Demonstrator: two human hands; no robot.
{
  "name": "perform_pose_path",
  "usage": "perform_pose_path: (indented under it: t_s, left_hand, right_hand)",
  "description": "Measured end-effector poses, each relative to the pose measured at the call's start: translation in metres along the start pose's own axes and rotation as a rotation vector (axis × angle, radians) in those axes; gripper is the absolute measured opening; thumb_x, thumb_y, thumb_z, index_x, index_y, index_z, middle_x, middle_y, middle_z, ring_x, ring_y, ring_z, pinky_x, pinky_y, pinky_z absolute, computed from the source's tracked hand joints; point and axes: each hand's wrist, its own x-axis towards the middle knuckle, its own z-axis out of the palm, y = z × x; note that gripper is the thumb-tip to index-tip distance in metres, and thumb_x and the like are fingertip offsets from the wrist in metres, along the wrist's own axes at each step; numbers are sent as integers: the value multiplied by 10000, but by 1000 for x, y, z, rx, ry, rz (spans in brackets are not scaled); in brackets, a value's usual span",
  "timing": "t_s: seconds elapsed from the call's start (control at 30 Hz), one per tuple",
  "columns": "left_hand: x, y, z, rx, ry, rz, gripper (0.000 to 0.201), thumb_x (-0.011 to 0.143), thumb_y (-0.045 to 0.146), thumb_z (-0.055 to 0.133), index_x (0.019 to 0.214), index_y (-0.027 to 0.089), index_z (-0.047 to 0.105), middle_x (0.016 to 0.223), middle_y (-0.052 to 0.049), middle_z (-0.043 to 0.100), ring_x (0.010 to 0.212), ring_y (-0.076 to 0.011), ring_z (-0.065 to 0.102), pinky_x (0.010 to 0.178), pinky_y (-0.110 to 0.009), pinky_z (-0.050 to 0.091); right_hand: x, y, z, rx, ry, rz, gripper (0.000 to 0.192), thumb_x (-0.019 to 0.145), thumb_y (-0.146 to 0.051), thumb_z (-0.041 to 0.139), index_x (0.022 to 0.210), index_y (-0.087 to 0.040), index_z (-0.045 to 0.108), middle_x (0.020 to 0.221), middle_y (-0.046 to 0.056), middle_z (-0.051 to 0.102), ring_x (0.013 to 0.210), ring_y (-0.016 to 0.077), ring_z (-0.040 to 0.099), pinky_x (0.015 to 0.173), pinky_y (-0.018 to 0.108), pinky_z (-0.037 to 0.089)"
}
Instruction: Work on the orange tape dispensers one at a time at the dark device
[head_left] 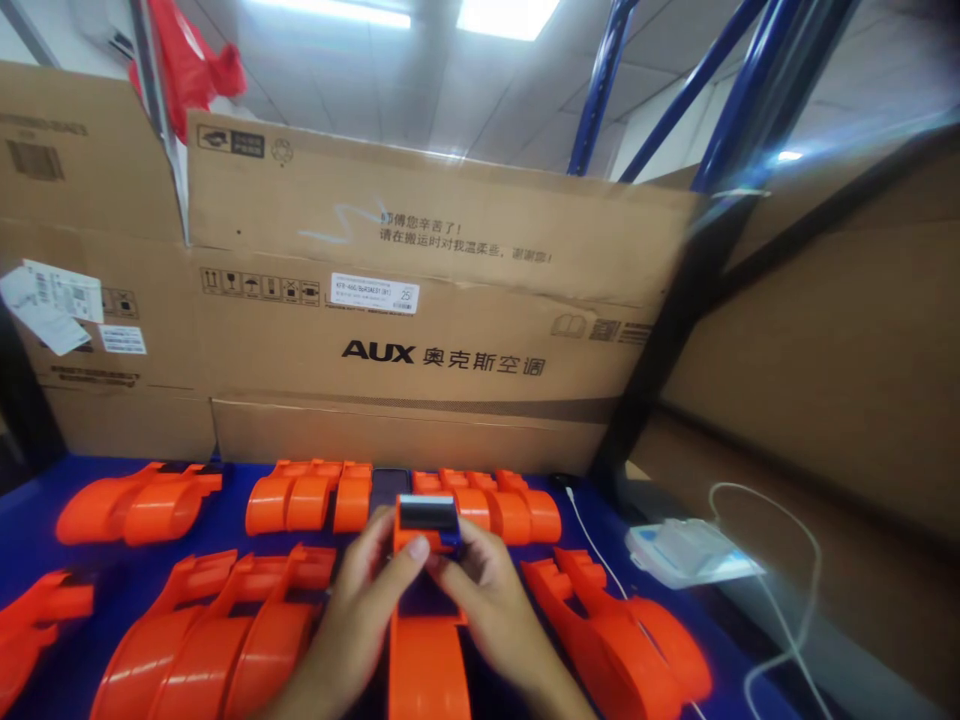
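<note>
In the middle of the view I hold an orange plastic tape dispenser (427, 660) in both hands. Its curved body points toward me, and a dark strip (427, 514) with a pale edge lies across its upper end. My left hand (371, 590) is closed on the left side, the thumb pressed on the orange part under the strip. On the other side my right hand (491, 595) grips it, thumb and fingers near a small blue piece (451, 540). Some fingers are hidden behind the dispenser.
More orange dispensers stand in groups on the blue tabletop (225, 510): a front-left group (202, 650), a front-right pair (622, 640) and a back row (292, 495). A cardboard panel (420, 320) rises behind. A clear plastic case (690, 552) and white cable (600, 545) lie right.
</note>
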Motion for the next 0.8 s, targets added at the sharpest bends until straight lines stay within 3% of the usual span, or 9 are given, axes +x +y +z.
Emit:
perform_pose_path:
  t_s: [0.1,0.17,0.3,0.4,0.53,0.8]
  left_hand:
    - [-6,0,-6,-74,47,0,342,882,432,682,1205,321,680,1337,-51,667,1323,-312,537,1132,-476,384]
    - [-6,1,-10,-100,63,6,331,873,422,693,1186,315,687,1272,-53,705,1255,-311,594,1078,-463,442]
    - [-1,7,-12,-64,124,49,342,820,398,748,1140,288,701,1187,-59,735,1142,-294,657,1017,-415,486]
    - [-1,15,-8,-44,204,86,424,781,397,773,1166,236,699,1150,-89,743,1100,-299,673,989,-400,502]
    - [-2,22,-6,-56,255,101,465,741,395,801,1151,192,718,1036,-93,764,984,-276,702,898,-355,535]
    - [10,6,-18,-1,270,59,305,749,399,807,949,173,762,763,-19,700,733,-194,654,768,-297,534]
  right_hand:
    - [0,1,6,9,-78,0,254,908,-395,680,1111,-241,691,964,53,725,904,224,677,900,383,524]
    - [-1,5,6,11,-72,22,230,912,-430,672,1004,-220,685,832,23,678,771,188,640,787,326,527]
    - [-1,13,2,-62,-1,89,353,906,-467,663,720,-185,562,620,-51,455,573,108,417,545,219,370]
    - [-3,13,3,-113,5,103,401,917,-482,626,678,-187,499,611,-61,384,573,99,344,528,214,312]
    - [-5,11,6,-142,19,105,387,959,-444,545,672,-200,455,597,-60,390,558,102,362,520,213,307]
    - [-5,21,11,-194,128,56,209,921,-302,557,755,-177,540,654,-43,443,591,109,389,554,225,334]
